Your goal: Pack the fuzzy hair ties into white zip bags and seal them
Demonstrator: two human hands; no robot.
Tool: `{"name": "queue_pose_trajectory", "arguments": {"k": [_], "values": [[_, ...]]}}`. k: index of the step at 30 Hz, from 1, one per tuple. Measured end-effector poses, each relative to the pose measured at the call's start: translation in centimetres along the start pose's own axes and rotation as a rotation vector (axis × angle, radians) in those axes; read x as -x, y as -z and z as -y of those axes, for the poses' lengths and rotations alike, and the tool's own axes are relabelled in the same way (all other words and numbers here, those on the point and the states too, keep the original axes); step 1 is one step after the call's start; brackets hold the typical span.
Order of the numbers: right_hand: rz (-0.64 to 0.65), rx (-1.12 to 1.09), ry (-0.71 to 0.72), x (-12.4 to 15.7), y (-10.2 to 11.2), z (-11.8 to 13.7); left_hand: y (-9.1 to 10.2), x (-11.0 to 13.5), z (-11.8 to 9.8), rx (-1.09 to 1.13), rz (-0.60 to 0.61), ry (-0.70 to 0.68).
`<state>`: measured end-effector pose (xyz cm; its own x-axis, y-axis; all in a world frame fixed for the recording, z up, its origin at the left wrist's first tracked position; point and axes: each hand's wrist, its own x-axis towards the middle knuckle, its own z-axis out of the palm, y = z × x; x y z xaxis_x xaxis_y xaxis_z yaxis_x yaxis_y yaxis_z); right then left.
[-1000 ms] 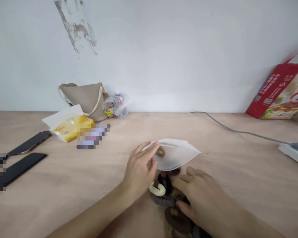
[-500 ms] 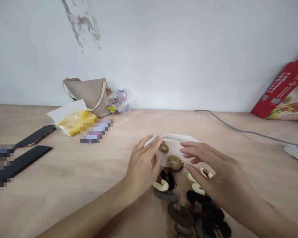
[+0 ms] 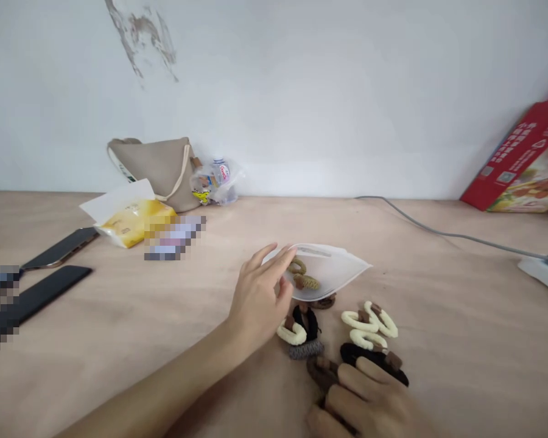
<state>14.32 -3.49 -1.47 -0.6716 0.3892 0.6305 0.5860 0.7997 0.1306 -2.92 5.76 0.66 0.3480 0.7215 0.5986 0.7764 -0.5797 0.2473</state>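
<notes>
My left hand [image 3: 261,292] grips the left side of a white translucent zip pouch [image 3: 338,267], its mouth spread towards me. Two khaki hair ties [image 3: 307,281] lie inside it. Below the mouth are a brown hair tie [image 3: 325,302], a black one [image 3: 309,322], a cream one [image 3: 292,333] and a grey one [image 3: 305,349]. Several cream hair ties [image 3: 360,319] sit to the right, above a black one [image 3: 374,360]. My right hand [image 3: 365,401] reaches down over the nearest hair ties, beside a dark brown one [image 3: 322,372]; its fingertips are hidden.
At the back left are a beige bag [image 3: 158,164], a plastic bag with a bottle [image 3: 219,179] and a yellow tissue pack [image 3: 137,219]. Dark phones [image 3: 59,249] lie at the left. A red box [image 3: 506,161], grey cable [image 3: 420,226] and white power strip [image 3: 541,274] are on the right.
My right hand has moved from the pouch mouth down towards me, over the near hair ties. The khaki hair tie at the mouth now lies inside the pouch.
</notes>
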Motion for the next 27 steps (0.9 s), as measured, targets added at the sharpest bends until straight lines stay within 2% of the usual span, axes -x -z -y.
{"name": "queue_pose_trajectory", "arguments": {"k": [3, 5, 7, 10, 13, 16, 20, 25, 27], "values": [[0.105, -0.144, -0.041, -0.2, 1.2, -0.9, 0.1, 0.0, -0.2, -0.021, -0.008, -0.016], [0.125, -0.272, -0.112, -0.5, 2.3, -2.0, 0.2, 0.0, -0.3, -0.036, -0.013, -0.025], [0.055, -0.338, -0.184, -1.1, 3.2, -3.3, 0.2, 0.1, -0.4, -0.039, -0.008, -0.032], [-0.046, -0.276, -0.285, -2.1, 3.7, -4.9, 0.4, 0.1, -0.5, -0.033, 0.010, -0.043], [-0.088, -0.215, -0.338, -2.3, 3.9, -5.6, 0.5, 0.1, -0.6, -0.041, 0.020, -0.037], [-0.081, -0.223, -0.367, -1.3, 4.3, -5.8, 0.4, 0.0, -0.6, -0.044, 0.016, -0.024], [0.003, -0.279, -0.428, 0.1, 4.2, -5.2, 0.3, 0.0, -0.7, -0.035, 0.020, -0.015], [0.321, -0.225, -0.363, -0.1, 2.2, -3.3, 0.4, 0.1, -0.6, -0.047, 0.024, -0.027], [0.362, -0.202, -0.346, -0.3, 1.6, -2.9, 0.4, 0.1, -0.5, -0.056, 0.018, -0.039]]}}
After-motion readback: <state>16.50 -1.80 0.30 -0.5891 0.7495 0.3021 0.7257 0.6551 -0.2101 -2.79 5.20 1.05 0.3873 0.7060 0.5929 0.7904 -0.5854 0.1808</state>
